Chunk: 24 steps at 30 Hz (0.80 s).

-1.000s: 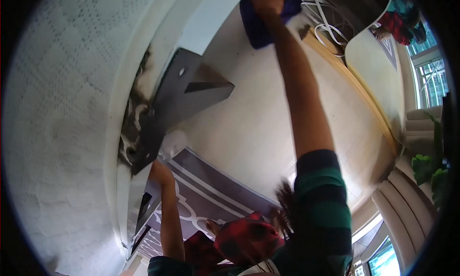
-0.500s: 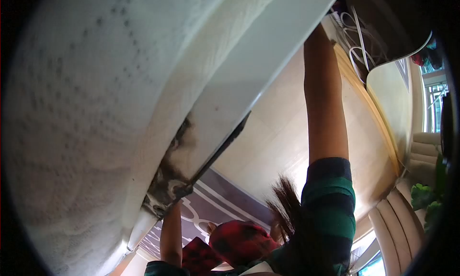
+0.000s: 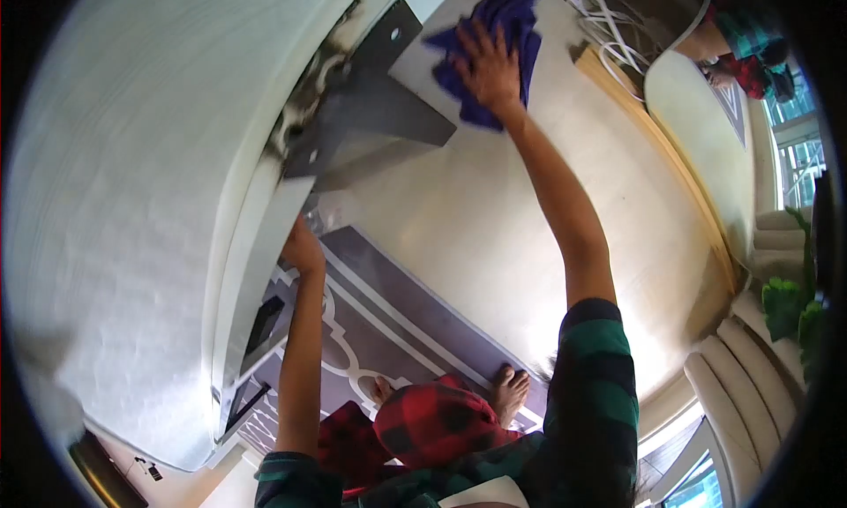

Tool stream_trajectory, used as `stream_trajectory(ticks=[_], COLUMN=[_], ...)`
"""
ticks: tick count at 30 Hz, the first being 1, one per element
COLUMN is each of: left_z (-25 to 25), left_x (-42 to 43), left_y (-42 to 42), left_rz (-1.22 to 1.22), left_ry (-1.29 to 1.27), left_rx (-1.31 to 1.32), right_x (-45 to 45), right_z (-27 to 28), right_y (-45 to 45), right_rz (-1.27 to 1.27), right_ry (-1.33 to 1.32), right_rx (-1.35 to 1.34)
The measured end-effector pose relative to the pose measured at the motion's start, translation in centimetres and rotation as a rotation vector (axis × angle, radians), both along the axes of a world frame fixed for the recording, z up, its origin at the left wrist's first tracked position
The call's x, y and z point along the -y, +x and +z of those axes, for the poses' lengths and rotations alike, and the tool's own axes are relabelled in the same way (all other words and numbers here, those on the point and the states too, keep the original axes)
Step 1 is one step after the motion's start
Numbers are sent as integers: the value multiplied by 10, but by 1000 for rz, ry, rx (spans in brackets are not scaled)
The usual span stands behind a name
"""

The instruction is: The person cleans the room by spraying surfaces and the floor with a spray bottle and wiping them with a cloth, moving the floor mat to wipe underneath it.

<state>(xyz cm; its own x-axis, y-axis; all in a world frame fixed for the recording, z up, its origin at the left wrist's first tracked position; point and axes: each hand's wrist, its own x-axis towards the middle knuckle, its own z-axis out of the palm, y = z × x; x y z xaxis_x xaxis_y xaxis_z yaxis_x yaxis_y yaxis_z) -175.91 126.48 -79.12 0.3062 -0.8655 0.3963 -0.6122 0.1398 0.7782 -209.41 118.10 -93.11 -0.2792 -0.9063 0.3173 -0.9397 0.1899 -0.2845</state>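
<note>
My right hand [image 3: 491, 74] lies with fingers spread on a crumpled dark purple cloth [image 3: 516, 36], against the pale floor [image 3: 459, 235]. On the left, my left hand [image 3: 303, 246] is at the edge of a white frame [image 3: 260, 243] under a large white padded surface [image 3: 168, 199]. Its fingers are hidden by that edge. Between the two hands, a dark grey metal bracket [image 3: 379, 102] with holes juts out from the frame. Torn, dirty material [image 3: 309, 93] shows along the frame beside it.
A grey and white patterned rug [image 3: 388, 287] lies below, near my bare foot [image 3: 510, 393]. White cables [image 3: 609, 32] lie at the upper right, beside a wooden strip [image 3: 662, 155] and a mirror [image 3: 697, 111]. A plant [image 3: 783, 305] and padded cushions [image 3: 732, 393] stand at the right.
The view has shifted, and the white padded surface covers less of it. My right hand, hidden before, now shows on the purple cloth. The bracket and my left hand have come into view.
</note>
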Motion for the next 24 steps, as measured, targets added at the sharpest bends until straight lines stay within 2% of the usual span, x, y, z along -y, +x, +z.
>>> stream_trajectory(ticks=[1, 2, 4, 6, 8, 10, 12, 13, 14, 15, 16, 17, 18, 19, 21, 23, 24], left_z=[8, 11, 9, 8, 30, 36, 41, 42, 44, 46, 45, 37, 33, 30, 34, 38, 39], left_x=[0, -2, -3, -13, -40, -60, -82, -91, -103, -116, -126, -134, -142, -150, -164, -166, -165], left_y=[-5, -4, -7, -3, -16, -10, -5, -3, -2, -1, 2, 8, 11, 12, 13, 7, 5], left_rz=[-31, -74, -138, -201, -327, -388, -371, -403, -401, -393, -381, -397, -385, -377, -351, -325, -307], left_ry=[49, 75, -46, -103, -9, 11, 55, 79, 102, 127, 151, 139, 153, 163, 190, 207, 210], left_rx=[-79, -164, -165, -70, -243, -233, -265, -337, -294, -250, -206, -152, -157, -158, -182, -95, -50], right_x=[-34, -67, -128, -193, -278, -384, -497, -539, -571, -587, -595, -563, -516, -459, -360, -268, -231], right_z=[7, 17, 21, 31, 30, 24, 12, 9, 1, -25, -40, -31, -10, 25, 45, 31, 41], right_y=[8, 10, -14, -38, -67, -99, -110, -92, -75, -50, -17, 23, 70, 102, 134, 157, 164], right_rz=[82, 120, 88, -202, -277, -343, -621, -877, -1129, -1157, -1176, -1117, -962, -773, -462, -262, -152], right_ry=[-17, 16, -39, 62, -19, -66, -18, 116, 263, 288, 310, 433, 424, 333, 258, 28, 79], right_rx=[1, 118, 175, 86, 39, -1, -44, -70, -100, -180, -262, -289, -233, -59, 146, 239, 206])
